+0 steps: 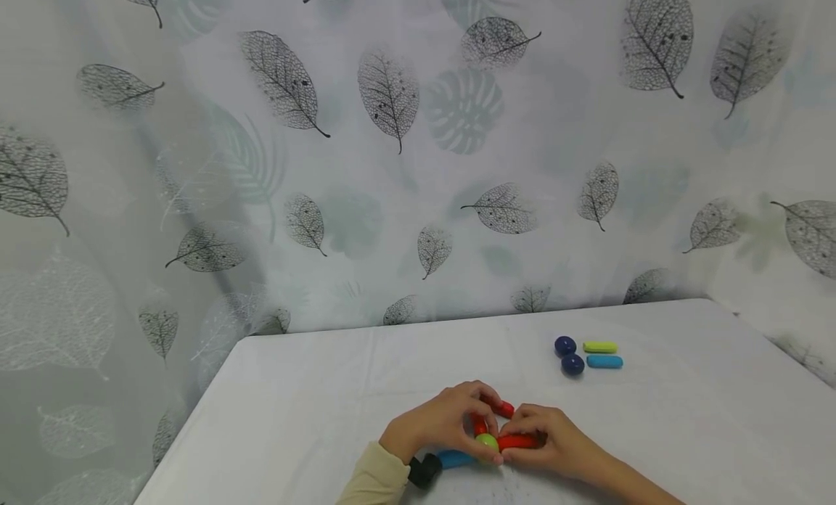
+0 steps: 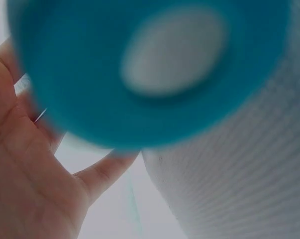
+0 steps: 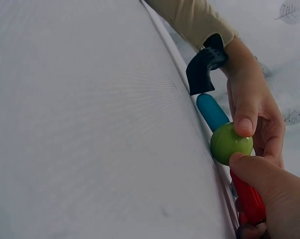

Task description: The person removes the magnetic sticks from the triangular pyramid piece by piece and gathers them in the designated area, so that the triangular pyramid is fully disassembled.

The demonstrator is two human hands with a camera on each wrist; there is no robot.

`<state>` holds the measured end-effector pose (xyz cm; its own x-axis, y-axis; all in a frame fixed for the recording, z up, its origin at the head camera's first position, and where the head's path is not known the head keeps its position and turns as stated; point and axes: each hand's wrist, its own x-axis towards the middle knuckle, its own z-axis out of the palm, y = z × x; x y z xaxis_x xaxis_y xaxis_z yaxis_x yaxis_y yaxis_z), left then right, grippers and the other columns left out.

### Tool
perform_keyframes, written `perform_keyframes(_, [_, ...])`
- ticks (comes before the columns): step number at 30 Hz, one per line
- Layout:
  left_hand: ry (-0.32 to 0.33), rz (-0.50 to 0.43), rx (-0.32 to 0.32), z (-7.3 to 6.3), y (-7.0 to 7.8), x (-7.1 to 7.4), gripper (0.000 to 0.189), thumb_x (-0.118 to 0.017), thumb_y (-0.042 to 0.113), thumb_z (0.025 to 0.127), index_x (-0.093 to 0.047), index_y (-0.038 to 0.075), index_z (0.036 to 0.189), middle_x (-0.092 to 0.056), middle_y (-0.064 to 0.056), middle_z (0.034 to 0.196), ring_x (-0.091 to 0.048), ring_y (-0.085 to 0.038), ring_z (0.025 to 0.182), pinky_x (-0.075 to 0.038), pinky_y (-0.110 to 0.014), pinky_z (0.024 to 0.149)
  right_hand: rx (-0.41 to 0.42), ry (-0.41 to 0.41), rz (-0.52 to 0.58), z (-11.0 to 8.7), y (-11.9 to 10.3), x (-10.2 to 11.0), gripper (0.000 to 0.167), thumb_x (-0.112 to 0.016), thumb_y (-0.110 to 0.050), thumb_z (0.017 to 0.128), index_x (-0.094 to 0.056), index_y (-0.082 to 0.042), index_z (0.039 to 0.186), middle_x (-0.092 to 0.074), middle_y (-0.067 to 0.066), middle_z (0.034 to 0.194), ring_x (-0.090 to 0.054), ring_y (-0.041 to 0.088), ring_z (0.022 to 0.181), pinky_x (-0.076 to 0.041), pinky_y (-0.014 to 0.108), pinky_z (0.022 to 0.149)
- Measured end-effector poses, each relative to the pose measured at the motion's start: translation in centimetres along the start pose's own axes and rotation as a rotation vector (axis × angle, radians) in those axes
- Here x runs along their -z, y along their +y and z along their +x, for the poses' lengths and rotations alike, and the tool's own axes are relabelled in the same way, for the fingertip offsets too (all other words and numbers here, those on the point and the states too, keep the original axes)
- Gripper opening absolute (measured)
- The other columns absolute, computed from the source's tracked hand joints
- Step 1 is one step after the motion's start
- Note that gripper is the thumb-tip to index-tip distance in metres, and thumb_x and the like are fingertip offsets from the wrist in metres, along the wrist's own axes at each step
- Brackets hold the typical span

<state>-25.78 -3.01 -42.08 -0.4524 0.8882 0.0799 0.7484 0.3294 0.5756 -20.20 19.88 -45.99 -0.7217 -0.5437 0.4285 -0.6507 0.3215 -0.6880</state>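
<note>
Near the table's front, my left hand [image 1: 449,418] pinches a light green ball [image 1: 487,440], its thumb on the ball's side. A blue stick [image 1: 455,458] reaches from the ball toward the left wrist; in the left wrist view its blurred round end [image 2: 75,94] with a pale hole looms close. My right hand [image 1: 555,445] grips a red stick [image 1: 519,441] whose end meets the ball, and the thumb touches the ball [image 3: 231,145]. Two more red pieces show beyond, one upright-looking red stick [image 1: 480,424] and another red stick [image 1: 506,409], partly hidden by left fingers.
Toward the back right lie two dark blue balls [image 1: 572,365], a yellow-green stick [image 1: 600,347] and a blue stick [image 1: 604,361]. A white cloth covers the table [image 1: 313,403]. Behind it hangs a leaf-print curtain [image 1: 392,200]. A black wrist mount [image 1: 426,471] sits beside the blue stick.
</note>
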Motion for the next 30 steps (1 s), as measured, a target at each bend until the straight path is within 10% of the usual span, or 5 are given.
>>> perform_keyframes(30, [-0.032, 0.008, 0.090, -0.1, 0.1, 0.0, 0.019, -0.078, 0.039, 0.082, -0.068, 0.025, 0.089, -0.050, 0.013, 0.127, -0.041, 0.002, 0.120, -0.035, -0.028, 0.098, -0.093, 0.030, -0.044, -2.5, 1.0, 4.3, 0.025, -0.066, -0.009, 0.092, -0.069, 0.000, 0.116, -0.060, -0.005, 0.103, -0.053, 0.004, 0.087, -0.048, 0.019, 0.069])
